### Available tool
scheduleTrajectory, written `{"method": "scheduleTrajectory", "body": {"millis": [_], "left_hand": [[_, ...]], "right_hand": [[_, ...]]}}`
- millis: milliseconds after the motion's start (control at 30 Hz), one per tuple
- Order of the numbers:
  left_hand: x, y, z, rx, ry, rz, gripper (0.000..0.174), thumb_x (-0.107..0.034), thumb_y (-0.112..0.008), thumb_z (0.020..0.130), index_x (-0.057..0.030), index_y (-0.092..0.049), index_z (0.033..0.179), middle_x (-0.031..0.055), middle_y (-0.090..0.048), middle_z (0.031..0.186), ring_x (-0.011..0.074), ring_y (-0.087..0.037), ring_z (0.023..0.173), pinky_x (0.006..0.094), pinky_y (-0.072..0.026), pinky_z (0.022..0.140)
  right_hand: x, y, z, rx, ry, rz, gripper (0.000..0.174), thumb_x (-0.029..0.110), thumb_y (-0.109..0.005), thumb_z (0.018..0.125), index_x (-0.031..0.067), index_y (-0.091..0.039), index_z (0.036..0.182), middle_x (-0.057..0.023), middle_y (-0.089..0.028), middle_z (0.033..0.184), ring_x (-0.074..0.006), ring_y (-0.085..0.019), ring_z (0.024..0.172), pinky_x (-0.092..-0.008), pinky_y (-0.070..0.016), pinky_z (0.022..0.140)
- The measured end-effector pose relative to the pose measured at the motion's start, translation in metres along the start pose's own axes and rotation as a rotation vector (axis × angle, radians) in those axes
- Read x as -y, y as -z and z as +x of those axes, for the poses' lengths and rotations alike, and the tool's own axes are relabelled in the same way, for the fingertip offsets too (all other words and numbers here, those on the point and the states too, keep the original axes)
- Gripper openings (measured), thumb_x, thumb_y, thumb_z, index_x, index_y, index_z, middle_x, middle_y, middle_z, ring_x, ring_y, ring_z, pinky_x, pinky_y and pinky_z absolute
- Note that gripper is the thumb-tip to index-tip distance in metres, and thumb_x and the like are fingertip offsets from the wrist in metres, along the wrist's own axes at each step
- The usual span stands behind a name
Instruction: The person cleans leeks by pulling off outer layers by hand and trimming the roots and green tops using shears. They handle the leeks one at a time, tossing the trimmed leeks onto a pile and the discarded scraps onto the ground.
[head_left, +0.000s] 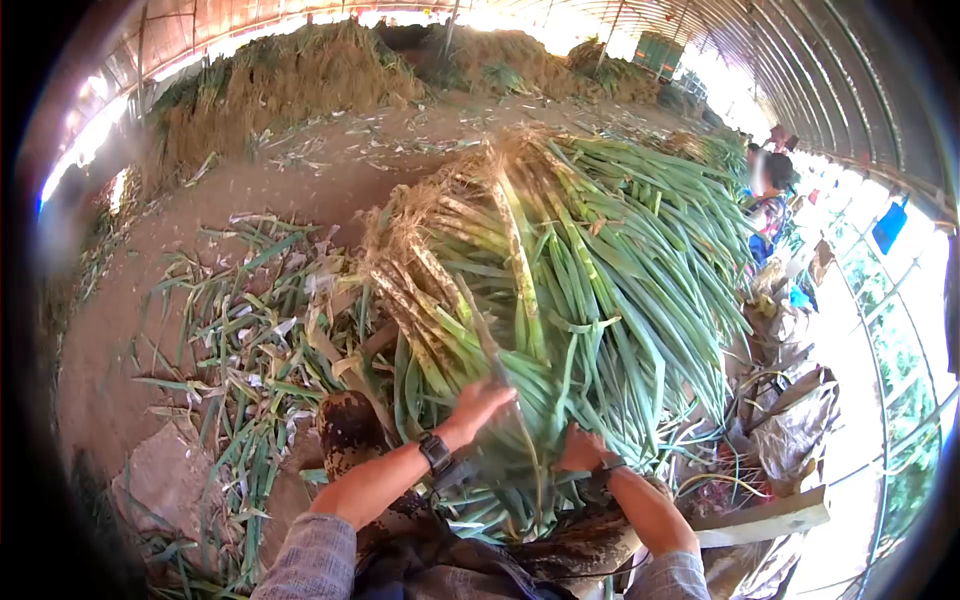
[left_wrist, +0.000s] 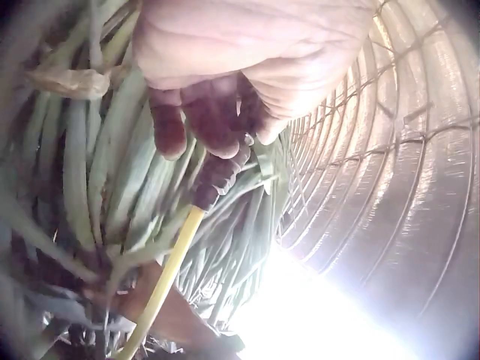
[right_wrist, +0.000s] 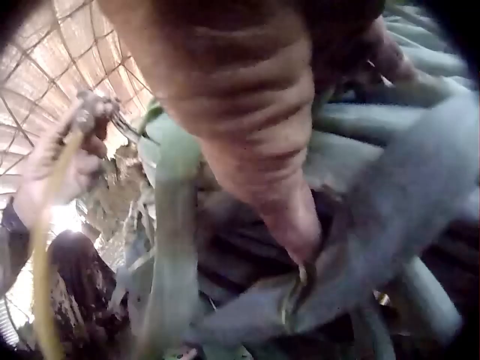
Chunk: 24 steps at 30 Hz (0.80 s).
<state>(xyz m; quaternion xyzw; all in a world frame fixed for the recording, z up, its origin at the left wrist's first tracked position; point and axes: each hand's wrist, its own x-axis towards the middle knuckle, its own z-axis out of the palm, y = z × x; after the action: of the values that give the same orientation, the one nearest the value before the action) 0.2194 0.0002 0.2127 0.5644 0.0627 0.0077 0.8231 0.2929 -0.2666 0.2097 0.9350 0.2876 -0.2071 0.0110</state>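
A large heap of green onions (head_left: 640, 270) lies before me, roots at the far left and green leaves toward the right and me. My left hand (head_left: 482, 405) grips a slim hose wand over the near left of the heap. In the left wrist view, the wand's dark, ridged end (left_wrist: 221, 180) shows below the curled fingers, with a yellow hose (left_wrist: 169, 277) running down from it. My right hand (head_left: 583, 448) grips leaves at the heap's near edge. Its thumb (right_wrist: 289, 217) bears down on a broad green leaf (right_wrist: 405, 202) in the right wrist view.
Loose leaf scraps (head_left: 250, 360) litter the dirt floor at left. A pale board (head_left: 765, 517) juts out at lower right, beside crumpled sacking (head_left: 795, 420). More onion piles (head_left: 290, 90) line the back, and another person (head_left: 770, 205) is at far right.
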Motion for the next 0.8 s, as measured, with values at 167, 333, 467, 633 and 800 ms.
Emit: {"method": "scheduleTrajectory", "body": {"millis": [167, 333, 467, 633, 800], "left_hand": [[-0.006, 0.005, 0.004, -0.019, 0.001, -0.088, 0.026, -0.023, -0.067, 0.095, -0.0023, -0.061, 0.109, 0.0077, -0.069, 0.094, 0.0125, -0.065, 0.073, 0.0267, -0.0546, 0.056], [-0.022, -0.024, -0.004, -0.043, -0.073, -0.062, 0.026, -0.024, -0.066, 0.096, -0.0021, -0.061, 0.110, 0.0076, -0.070, 0.095, 0.0133, -0.066, 0.075, 0.0281, -0.0560, 0.060], [-0.037, -0.062, -0.003, 0.186, -0.119, -0.003, 0.024, -0.022, -0.064, 0.097, -0.0026, -0.061, 0.112, 0.0054, -0.068, 0.093, 0.0124, -0.066, 0.077, 0.0272, -0.0547, 0.063], [-0.033, -0.087, -0.003, 0.257, -0.319, 0.065, 0.024, -0.009, -0.063, 0.095, -0.0017, -0.059, 0.117, 0.0024, -0.065, 0.095, 0.0085, -0.062, 0.080, 0.0255, -0.0512, 0.066], [-0.037, -0.083, 0.005, 0.297, -0.363, 0.183, 0.037, -0.013, -0.067, 0.093, 0.0007, -0.055, 0.126, 0.0061, -0.067, 0.106, 0.0113, -0.064, 0.085, 0.0265, -0.0537, 0.079]], "right_hand": [[-0.018, 0.046, -0.019, 0.140, 0.071, -0.100, 0.067, 0.059, -0.074, 0.073, 0.0088, -0.067, 0.117, -0.0151, -0.071, 0.110, -0.0366, -0.067, 0.101, -0.0440, -0.0534, 0.086], [0.008, 0.098, -0.043, -0.236, 0.079, 0.757, 0.062, 0.043, -0.075, 0.081, 0.0028, -0.061, 0.127, -0.0206, -0.069, 0.113, -0.0332, -0.067, 0.105, -0.0453, -0.0502, 0.094], [0.048, 0.118, -0.019, -0.546, 0.375, 0.760, 0.074, 0.038, -0.075, 0.085, -0.0025, -0.045, 0.139, -0.0245, -0.057, 0.134, -0.0324, -0.057, 0.123, -0.0416, -0.0457, 0.103], [0.053, 0.116, -0.004, -0.151, 0.451, 1.207, 0.059, 0.028, -0.074, 0.087, -0.0016, -0.048, 0.131, -0.0124, -0.060, 0.117, -0.0201, -0.058, 0.108, -0.0339, -0.0472, 0.094], [0.037, 0.118, -0.002, -0.153, 0.471, 1.159, 0.048, 0.022, -0.071, 0.087, 0.0005, -0.051, 0.126, -0.0089, -0.063, 0.106, -0.0177, -0.060, 0.097, -0.0331, -0.0502, 0.085]]}}
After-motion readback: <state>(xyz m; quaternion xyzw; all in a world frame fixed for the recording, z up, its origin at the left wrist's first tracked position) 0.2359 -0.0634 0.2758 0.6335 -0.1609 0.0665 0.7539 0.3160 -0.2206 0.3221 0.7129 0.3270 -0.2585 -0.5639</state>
